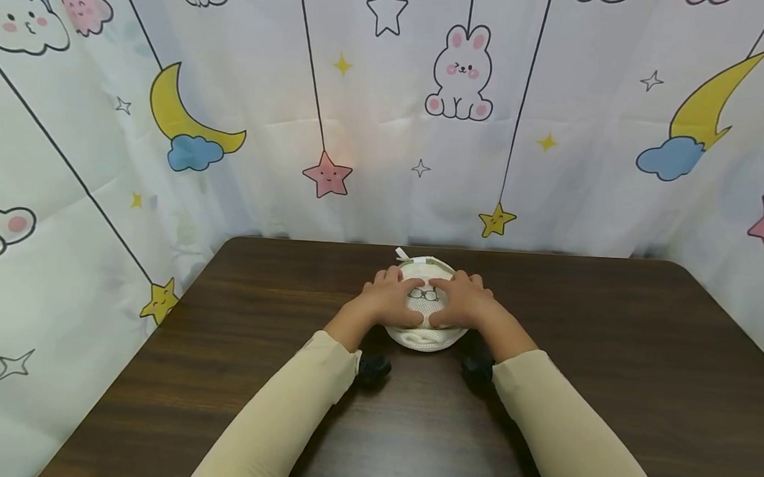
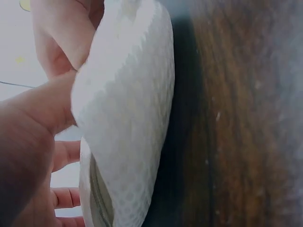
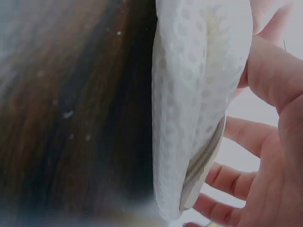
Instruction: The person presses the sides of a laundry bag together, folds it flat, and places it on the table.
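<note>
A round white mesh zippered pouch (image 1: 425, 340) lies on the dark wooden table, a glasses drawing on its top and a white tab at its far edge. My left hand (image 1: 392, 297) rests on its left side and my right hand (image 1: 466, 300) on its right, thumbs pointing toward each other across the top. In the left wrist view the thumb (image 2: 61, 101) touches the upper face of the puffy mesh, the fingers spread beyond. The right wrist view shows the spread right fingers (image 3: 232, 179) against the top near the zipper (image 3: 203, 158).
The dark wooden table (image 1: 609, 351) reaches back to a white curtain (image 1: 388, 123) printed with moons, stars and rabbits. Black wrist devices (image 1: 373, 369) hang under both light sleeves (image 1: 275, 413), close above the tabletop.
</note>
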### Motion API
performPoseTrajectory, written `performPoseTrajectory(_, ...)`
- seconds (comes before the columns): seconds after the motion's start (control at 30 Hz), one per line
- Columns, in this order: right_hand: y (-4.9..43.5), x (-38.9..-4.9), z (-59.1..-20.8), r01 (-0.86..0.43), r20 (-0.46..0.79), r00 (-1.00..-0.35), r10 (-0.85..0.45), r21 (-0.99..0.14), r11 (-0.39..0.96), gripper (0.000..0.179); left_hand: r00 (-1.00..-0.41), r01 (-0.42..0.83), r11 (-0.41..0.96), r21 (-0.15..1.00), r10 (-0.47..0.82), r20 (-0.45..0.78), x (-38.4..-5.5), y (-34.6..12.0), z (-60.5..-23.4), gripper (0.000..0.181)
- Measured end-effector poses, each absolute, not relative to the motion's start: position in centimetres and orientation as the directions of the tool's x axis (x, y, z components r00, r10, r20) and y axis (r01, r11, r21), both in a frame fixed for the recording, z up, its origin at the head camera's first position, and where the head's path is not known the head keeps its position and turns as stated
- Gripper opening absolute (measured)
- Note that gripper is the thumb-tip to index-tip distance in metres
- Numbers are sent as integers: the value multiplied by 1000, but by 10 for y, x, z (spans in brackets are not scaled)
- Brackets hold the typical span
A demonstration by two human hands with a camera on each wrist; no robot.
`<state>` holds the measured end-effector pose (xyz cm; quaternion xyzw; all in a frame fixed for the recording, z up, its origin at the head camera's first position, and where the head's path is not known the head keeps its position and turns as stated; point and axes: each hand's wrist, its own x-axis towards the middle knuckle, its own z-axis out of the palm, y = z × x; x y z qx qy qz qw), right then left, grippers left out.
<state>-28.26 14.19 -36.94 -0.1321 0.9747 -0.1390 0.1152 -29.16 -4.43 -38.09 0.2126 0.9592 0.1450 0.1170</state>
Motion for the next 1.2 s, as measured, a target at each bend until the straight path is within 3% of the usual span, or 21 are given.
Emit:
performPoseTrajectory(0.17,146,-278,-365,-271,-147,-937,-318,-269,924,76,-871,408,851,332,471,-139,-290,-45,-378,64)
performPoseTrajectory(0.33,155,-282,-367,-314,-98,-914,-395,-448,837,56,-873,388,823,415,472,-121,-289,-43,-376,51)
performPoseTrajectory(0.5,158,-285,-372,-239,-74,-943,-325,-529,814,41,-921,324,812,485,387,-32,-289,-42,-382,40)
performPoseTrajectory(0.73,152,-287,-374,-177,-60,-969,-240,-511,841,37,-936,333,817,470,347,60,-290,-38,-388,13)
performPoseTrajectory(1.2,139,-293,-378,-110,-108,-979,-171,-424,899,26,-923,382,864,328,372,94,-291,-26,-395,15)
